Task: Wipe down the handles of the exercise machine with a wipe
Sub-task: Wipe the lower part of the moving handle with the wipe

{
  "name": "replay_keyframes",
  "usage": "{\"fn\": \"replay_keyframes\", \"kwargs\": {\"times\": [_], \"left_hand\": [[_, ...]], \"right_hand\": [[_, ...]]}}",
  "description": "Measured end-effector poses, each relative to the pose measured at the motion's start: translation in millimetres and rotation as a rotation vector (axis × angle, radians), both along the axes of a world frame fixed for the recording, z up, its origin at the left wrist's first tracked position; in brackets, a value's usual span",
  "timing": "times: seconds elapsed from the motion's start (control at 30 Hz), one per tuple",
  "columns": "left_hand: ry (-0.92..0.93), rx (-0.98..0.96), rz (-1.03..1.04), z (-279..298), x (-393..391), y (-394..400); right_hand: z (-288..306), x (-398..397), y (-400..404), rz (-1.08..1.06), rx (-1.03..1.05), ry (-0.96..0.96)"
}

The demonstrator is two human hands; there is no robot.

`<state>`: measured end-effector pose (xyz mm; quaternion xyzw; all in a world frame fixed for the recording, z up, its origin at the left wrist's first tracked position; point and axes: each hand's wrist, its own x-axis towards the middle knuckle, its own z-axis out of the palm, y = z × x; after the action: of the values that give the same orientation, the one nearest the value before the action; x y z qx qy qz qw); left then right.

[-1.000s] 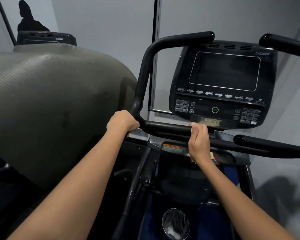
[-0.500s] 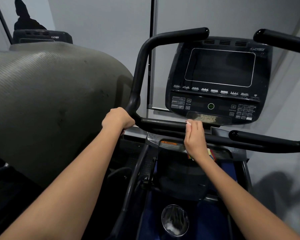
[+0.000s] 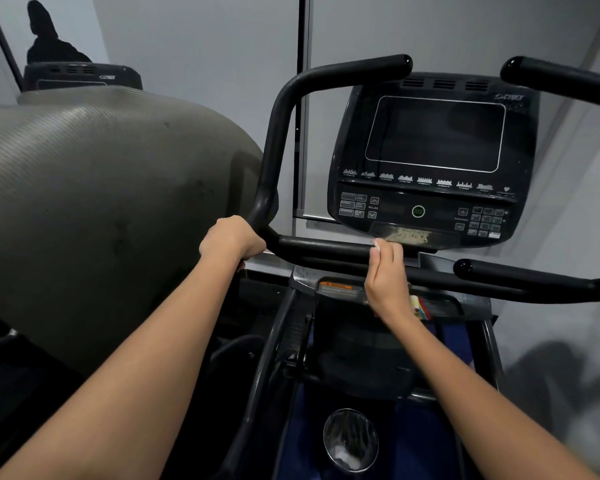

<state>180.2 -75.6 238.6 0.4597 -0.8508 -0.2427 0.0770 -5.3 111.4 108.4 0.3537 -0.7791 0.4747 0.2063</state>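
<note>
1. The left hand [image 3: 231,239] is wrapped in a full fist around the black handlebar [image 3: 321,247], right at the bend where the upright part curves into the horizontal crossbar. So that grip is closed tight on the bar.
2. The right hand [image 3: 387,275] is set on the same crossbar further right, just below the console [image 3: 433,157]. The fingers [image 3: 390,252] are curled over the top of the bar with only a narrow gap left.
3. A small white wipe [image 3: 377,244] is pinched at the fingertips of that hand and pressed against the bar. Only a little corner of it can be seen, the rest is hidden under the fingers.
4. The console screen is dark, with a green ring button [image 3: 418,211] lit in the middle of the key panel.
5. A second handle [image 3: 520,277] is seen sticking out lower right, well apart from both hands, and an upper grip [image 3: 555,76] is cut off at the top right edge.
6. A big grey ribbed mat roll [image 3: 94,209] is parked to the left, just beside the left forearm.
7. A round cup holder [image 3: 350,439] is visible down low between the two arms, with something pale at the bottom that can't really be made out.
8. An orange warning label [image 3: 336,287] is stuck on the frame just left of the right wrist.
</note>
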Motion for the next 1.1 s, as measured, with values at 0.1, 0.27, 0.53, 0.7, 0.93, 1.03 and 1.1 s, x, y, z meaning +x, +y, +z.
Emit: {"fn": "replay_keyframes", "kwargs": {"times": [0.1, 0.27, 0.53, 0.7, 0.93, 1.03, 1.1], "left_hand": [[0.003, -0.007, -0.005, 0, -1, 0], [-0.005, -0.009, -0.01, 0, 0, 0], [0.008, 0.008, -0.008, -1, -3, -5], [0.007, 0.018, 0.015, 0, -6, -6], [0.036, 0.026, -0.018, 0, -2, -7], [0.038, 0.026, -0.027, -1, -2, -7], [0.036, 0.024, -0.03, -1, -2, -7]], "right_hand": [[15, -6, -5, -0.081, 0.078, -0.159], [45, -9, -14, -0.343, 0.484, -0.082], [33, 26, -100, -0.157, 0.712, 0.414], [35, 42, -139, 0.069, 0.717, 0.454], [40, 1, -47, -0.141, 0.737, 0.496], [55, -12, -11, -0.218, 0.769, 0.329], [68, -15, -13, -0.242, 0.844, 0.168]]}}
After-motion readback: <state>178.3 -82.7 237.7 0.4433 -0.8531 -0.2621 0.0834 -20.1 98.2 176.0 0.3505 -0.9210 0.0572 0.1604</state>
